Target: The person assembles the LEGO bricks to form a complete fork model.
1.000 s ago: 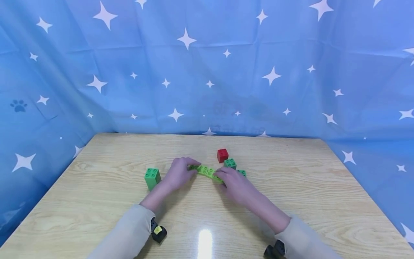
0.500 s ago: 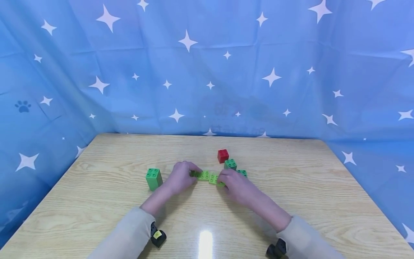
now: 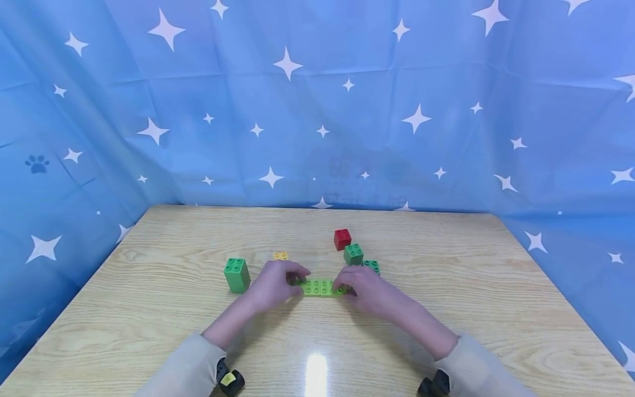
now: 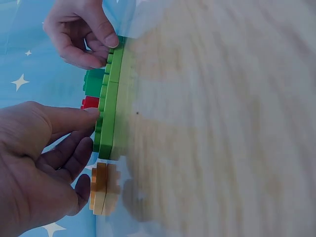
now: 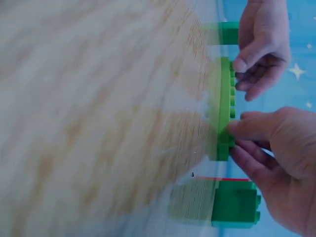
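Note:
Two flat lime-green building bricks, the left one (image 3: pixel 312 288) and the right one (image 3: pixel 326 288), lie end to end on the table in the head view, a thin seam between them. My left hand (image 3: pixel 274 284) curls its thumb and fingers about the left brick's outer end. In the left wrist view the thumb of that left hand (image 4: pixel 39 153) is right at the studs. My right hand (image 3: pixel 364 286) pinches the outer end of the right brick. The right wrist view shows the right hand's (image 5: pixel 284 148) thumb overlapping the lime brick's (image 5: pixel 224 108) upper edge.
A tall green brick (image 3: pixel 237 275) stands left of my left hand. Behind that hand is a yellow brick (image 3: pixel 280 256). Beyond my right hand are a red brick (image 3: pixel 342 239), a dark green brick (image 3: pixel 353 254) and another dark green one (image 3: pixel 371 266). A starry blue cloth (image 3: pixel 317 110) hangs behind the wooden table (image 3: pixel 446 259).
Both hands have drawn the lime bricks toward me. The slanted row is now straight, and the small gap seen half a second ago has closed. The yellow brick has come into view.

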Demonstrator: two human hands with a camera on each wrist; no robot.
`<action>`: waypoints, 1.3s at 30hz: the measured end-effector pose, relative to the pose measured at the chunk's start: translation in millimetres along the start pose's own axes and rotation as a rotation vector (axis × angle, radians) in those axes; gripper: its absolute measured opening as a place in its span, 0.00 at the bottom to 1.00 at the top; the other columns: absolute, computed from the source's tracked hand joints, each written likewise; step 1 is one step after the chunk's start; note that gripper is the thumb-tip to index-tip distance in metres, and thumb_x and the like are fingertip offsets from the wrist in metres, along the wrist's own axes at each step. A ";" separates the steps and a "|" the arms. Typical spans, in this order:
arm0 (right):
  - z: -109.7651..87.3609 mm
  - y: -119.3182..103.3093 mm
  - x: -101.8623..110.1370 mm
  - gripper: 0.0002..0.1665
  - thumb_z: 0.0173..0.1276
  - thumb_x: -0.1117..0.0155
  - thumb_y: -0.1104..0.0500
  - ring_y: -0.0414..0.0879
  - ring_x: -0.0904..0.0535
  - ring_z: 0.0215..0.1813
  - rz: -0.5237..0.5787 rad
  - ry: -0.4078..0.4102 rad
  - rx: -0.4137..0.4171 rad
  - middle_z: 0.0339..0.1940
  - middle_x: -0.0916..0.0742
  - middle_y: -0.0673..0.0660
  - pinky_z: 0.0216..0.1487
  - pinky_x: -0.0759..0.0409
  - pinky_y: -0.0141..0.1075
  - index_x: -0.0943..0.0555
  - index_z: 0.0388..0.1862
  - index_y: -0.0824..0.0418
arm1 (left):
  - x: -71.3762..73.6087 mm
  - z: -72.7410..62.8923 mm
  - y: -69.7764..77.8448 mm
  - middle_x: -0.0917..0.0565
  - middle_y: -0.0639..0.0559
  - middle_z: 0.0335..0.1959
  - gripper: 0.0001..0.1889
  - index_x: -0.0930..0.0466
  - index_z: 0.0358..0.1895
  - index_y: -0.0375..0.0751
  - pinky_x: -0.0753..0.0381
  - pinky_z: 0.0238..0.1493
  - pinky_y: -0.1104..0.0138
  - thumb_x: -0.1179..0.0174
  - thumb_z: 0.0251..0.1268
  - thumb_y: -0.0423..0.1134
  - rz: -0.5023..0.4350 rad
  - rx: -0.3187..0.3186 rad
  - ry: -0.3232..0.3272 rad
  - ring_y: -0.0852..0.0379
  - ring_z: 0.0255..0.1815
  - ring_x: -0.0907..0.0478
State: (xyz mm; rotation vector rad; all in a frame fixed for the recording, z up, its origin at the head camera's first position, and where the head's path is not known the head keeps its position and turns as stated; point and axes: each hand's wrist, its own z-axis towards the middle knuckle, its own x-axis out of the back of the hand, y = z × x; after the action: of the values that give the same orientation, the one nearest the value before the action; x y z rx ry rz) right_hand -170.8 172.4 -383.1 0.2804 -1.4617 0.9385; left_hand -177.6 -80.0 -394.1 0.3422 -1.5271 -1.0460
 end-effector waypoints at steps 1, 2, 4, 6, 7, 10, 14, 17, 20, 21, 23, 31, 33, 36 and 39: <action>-0.6 0.3 -0.1 0.15 0.60 0.24 0.72 0.44 0.17 0.45 0.015 0.003 0.003 0.42 0.13 0.50 0.48 0.16 0.38 0.12 0.43 0.59 | 0.3 -1.1 -0.1 0.12 0.50 0.41 0.19 0.13 0.52 0.33 0.17 0.46 0.61 0.31 0.54 0.21 -0.007 -0.005 -0.006 0.54 0.42 0.18; -1.2 0.6 -0.4 0.15 0.60 0.24 0.72 0.44 0.17 0.45 0.030 0.008 0.001 0.42 0.13 0.50 0.48 0.16 0.38 0.12 0.44 0.59 | 0.7 -1.9 0.2 0.12 0.50 0.40 0.20 0.14 0.52 0.33 0.17 0.46 0.61 0.31 0.54 0.21 -0.016 -0.004 -0.011 0.54 0.42 0.18; -1.8 0.6 -0.9 0.15 0.60 0.24 0.72 0.45 0.17 0.46 0.054 0.024 -0.003 0.43 0.13 0.51 0.49 0.16 0.39 0.13 0.45 0.60 | 1.4 -3.5 0.1 0.13 0.49 0.41 0.20 0.14 0.53 0.32 0.17 0.46 0.61 0.31 0.54 0.20 -0.029 -0.010 -0.011 0.52 0.43 0.18; -2.3 -0.1 -1.2 0.17 0.60 0.25 0.72 0.47 0.17 0.47 0.072 0.041 -0.019 0.45 0.14 0.52 0.50 0.16 0.40 0.14 0.47 0.61 | 2.4 -5.0 -0.1 0.13 0.47 0.42 0.21 0.14 0.52 0.32 0.17 0.46 0.61 0.30 0.53 0.20 -0.039 -0.009 -0.004 0.51 0.43 0.18; -2.3 -0.5 -1.1 0.17 0.60 0.25 0.71 0.48 0.17 0.48 0.075 0.048 -0.027 0.46 0.14 0.53 0.51 0.16 0.41 0.14 0.48 0.61 | 2.8 -5.6 -0.2 0.13 0.47 0.44 0.21 0.14 0.53 0.32 0.17 0.46 0.61 0.29 0.53 0.21 -0.041 -0.007 -0.002 0.51 0.44 0.18; -2.1 -2.2 -1.0 0.20 0.61 0.25 0.70 0.53 0.18 0.54 0.068 0.048 -0.072 0.52 0.15 0.56 0.56 0.18 0.46 0.15 0.53 0.63 | 4.0 -7.0 -0.5 0.14 0.46 0.46 0.21 0.14 0.52 0.33 0.18 0.45 0.61 0.28 0.52 0.21 -0.036 0.001 0.005 0.50 0.43 0.19; -0.8 -3.7 -0.5 0.21 0.62 0.25 0.69 0.56 0.20 0.59 0.030 0.031 -0.141 0.54 0.14 0.58 0.61 0.21 0.52 0.15 0.55 0.64 | 5.4 -7.2 -1.9 0.14 0.47 0.45 0.20 0.13 0.51 0.34 0.20 0.42 0.63 0.27 0.52 0.22 -0.018 0.011 -0.011 0.52 0.41 0.21; 0.5 -4.0 -0.5 0.19 0.62 0.25 0.68 0.55 0.18 0.56 -0.001 0.024 -0.166 0.50 0.12 0.56 0.59 0.20 0.51 0.14 0.53 0.64 | 6.7 -7.4 -3.4 0.13 0.48 0.44 0.19 0.12 0.49 0.35 0.20 0.41 0.64 0.28 0.52 0.22 -0.011 0.012 -0.023 0.53 0.40 0.21; 1.4 -3.8 -0.5 0.17 0.61 0.25 0.68 0.54 0.16 0.53 -0.027 0.011 -0.167 0.46 0.10 0.55 0.56 0.19 0.50 0.13 0.50 0.63 | 7.8 -7.7 -5.2 0.12 0.48 0.43 0.17 0.11 0.47 0.35 0.20 0.41 0.64 0.27 0.52 0.22 -0.011 0.004 -0.028 0.53 0.40 0.20; 1.3 -3.9 -0.5 0.16 0.61 0.24 0.67 0.53 0.16 0.52 -0.025 0.005 -0.171 0.46 0.10 0.55 0.56 0.19 0.49 0.12 0.50 0.63 | 8.1 -7.8 -5.6 0.12 0.47 0.43 0.16 0.11 0.47 0.35 0.20 0.41 0.65 0.27 0.52 0.22 -0.013 0.001 -0.030 0.53 0.40 0.20; 1.2 -4.1 -0.2 0.17 0.61 0.24 0.68 0.54 0.17 0.52 -0.021 -0.006 -0.172 0.46 0.10 0.55 0.56 0.19 0.50 0.12 0.50 0.63 | 8.1 -7.8 -6.7 0.12 0.47 0.43 0.16 0.11 0.46 0.34 0.20 0.41 0.65 0.27 0.52 0.23 -0.017 -0.002 -0.034 0.53 0.40 0.19; -0.7 -2.7 -0.2 0.17 0.63 0.26 0.68 0.56 0.19 0.57 0.046 -0.025 -0.193 0.50 0.12 0.56 0.60 0.22 0.53 0.13 0.52 0.63 | 8.1 -6.1 -6.5 0.12 0.50 0.42 0.14 0.10 0.45 0.36 0.20 0.40 0.67 0.26 0.53 0.24 -0.018 0.021 -0.047 0.56 0.40 0.20; -1.2 -2.2 -0.7 0.17 0.63 0.26 0.68 0.56 0.19 0.58 0.059 -0.027 -0.195 0.50 0.12 0.56 0.61 0.22 0.53 0.13 0.52 0.64 | 8.3 -6.2 -6.8 0.11 0.50 0.41 0.14 0.10 0.45 0.37 0.20 0.40 0.66 0.26 0.53 0.24 -0.018 0.014 -0.052 0.56 0.39 0.20; -2.4 -1.7 -1.4 0.17 0.64 0.26 0.67 0.56 0.20 0.58 0.063 -0.026 -0.192 0.51 0.12 0.56 0.61 0.22 0.53 0.13 0.53 0.64 | 8.5 -6.0 -7.0 0.11 0.50 0.41 0.14 0.10 0.45 0.36 0.21 0.40 0.66 0.26 0.53 0.25 -0.013 0.004 -0.063 0.56 0.39 0.20; -4.0 -2.2 -1.3 0.17 0.64 0.25 0.67 0.55 0.19 0.57 0.067 -0.022 -0.188 0.50 0.12 0.56 0.60 0.21 0.52 0.13 0.52 0.64 | 8.3 -5.6 -8.5 0.11 0.50 0.41 0.14 0.10 0.44 0.36 0.21 0.40 0.67 0.25 0.53 0.24 -0.016 -0.004 -0.065 0.56 0.39 0.20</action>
State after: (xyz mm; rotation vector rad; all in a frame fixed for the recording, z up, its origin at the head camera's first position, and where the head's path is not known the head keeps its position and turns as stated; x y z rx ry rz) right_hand -166.3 173.3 -384.1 0.1042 -1.5758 0.8469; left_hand -177.6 -93.0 -395.8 0.3212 -1.5826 -1.0816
